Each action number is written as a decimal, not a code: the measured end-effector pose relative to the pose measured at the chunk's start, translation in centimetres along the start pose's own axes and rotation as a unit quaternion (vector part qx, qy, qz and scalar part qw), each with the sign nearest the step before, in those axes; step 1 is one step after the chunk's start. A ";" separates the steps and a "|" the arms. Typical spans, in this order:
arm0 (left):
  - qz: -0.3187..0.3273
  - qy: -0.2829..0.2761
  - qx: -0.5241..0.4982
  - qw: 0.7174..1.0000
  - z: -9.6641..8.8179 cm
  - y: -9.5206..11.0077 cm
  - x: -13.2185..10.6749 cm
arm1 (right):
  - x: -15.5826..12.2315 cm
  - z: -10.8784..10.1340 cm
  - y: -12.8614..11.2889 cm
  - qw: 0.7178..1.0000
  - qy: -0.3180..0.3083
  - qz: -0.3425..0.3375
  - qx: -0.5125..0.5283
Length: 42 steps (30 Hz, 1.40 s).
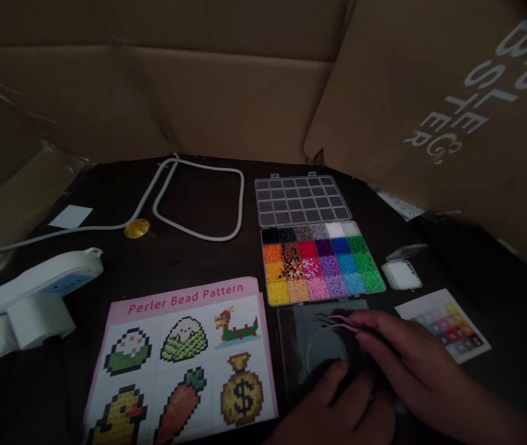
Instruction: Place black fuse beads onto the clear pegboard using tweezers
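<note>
My right hand pinches pink tweezers, whose tips point left over a clear square pegboard on the dark table. My left hand rests at the pegboard's near edge with its fingers curled against the board. Just beyond the pegboard lies an open bead box full of sorted coloured beads, its clear lid folded back. To the left of the pegboard lies a "Perler Bead Pattern" sheet with pixel pictures.
A white power strip with a plug sits at the left, and its white cable loops across the back. A gold disc, a small white case and a colour chart card lie around. Cardboard walls enclose the table.
</note>
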<state>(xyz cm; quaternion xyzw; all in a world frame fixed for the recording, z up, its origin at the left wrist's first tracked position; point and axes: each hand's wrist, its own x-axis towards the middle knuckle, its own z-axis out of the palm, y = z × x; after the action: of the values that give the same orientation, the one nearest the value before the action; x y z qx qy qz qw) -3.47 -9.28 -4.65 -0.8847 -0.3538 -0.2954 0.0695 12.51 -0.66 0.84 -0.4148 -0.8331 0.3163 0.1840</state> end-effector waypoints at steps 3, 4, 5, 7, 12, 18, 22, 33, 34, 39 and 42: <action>-0.005 0.001 -0.002 1.000 -0.1 0.0 0.1 | 0.0 -0.1 0.0 1.000 0.001 0.000 0.002; -0.005 -0.001 -0.001 1.000 -0.1 0.0 0.1 | 0.0 -0.1 0.0 1.000 0.002 0.000 0.002; -0.003 -0.007 0.001 1.000 -0.2 -0.1 0.0 | 0.0 -0.2 0.0 1.000 0.002 -0.001 0.003; 0.004 -0.014 0.006 1.000 -0.2 -0.1 0.0 | 0.0 -0.3 -0.1 1.000 0.002 0.001 0.003; -0.011 -0.009 -0.011 1.000 0.2 0.2 -0.1 | 0.0 -0.2 -0.2 1.000 -0.003 -0.002 0.003; -0.018 -0.009 -0.008 1.000 0.4 0.5 -0.3 | -0.1 -0.1 0.0 1.000 -0.001 -0.005 0.000; -0.011 -0.018 0.000 1.000 0.1 0.4 -0.1 | -0.1 -0.2 0.0 1.000 -0.004 0.001 -0.003; -0.005 -0.005 0.007 1.000 0.2 0.3 -0.2 | 0.1 -0.3 -0.3 1.000 -0.001 -0.002 0.002; -0.004 -0.004 0.006 1.000 0.2 0.3 -0.2 | 0.2 -0.3 -0.2 1.000 -0.002 -0.002 0.001; -0.015 0.001 0.000 1.000 0.1 0.3 0.1 | 0.1 -0.4 -0.2 1.000 -0.007 -0.017 -0.002; -0.024 0.008 -0.006 1.000 0.1 0.3 0.3 | 0.0 -0.5 -0.2 1.000 -0.007 -0.021 -0.007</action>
<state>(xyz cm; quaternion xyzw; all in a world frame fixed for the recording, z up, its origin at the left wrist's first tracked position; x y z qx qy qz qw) -3.09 -9.33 -4.52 -0.8741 -0.3724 -0.3060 0.0600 12.64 -0.60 1.35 -0.3960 -0.8451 0.3094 0.1824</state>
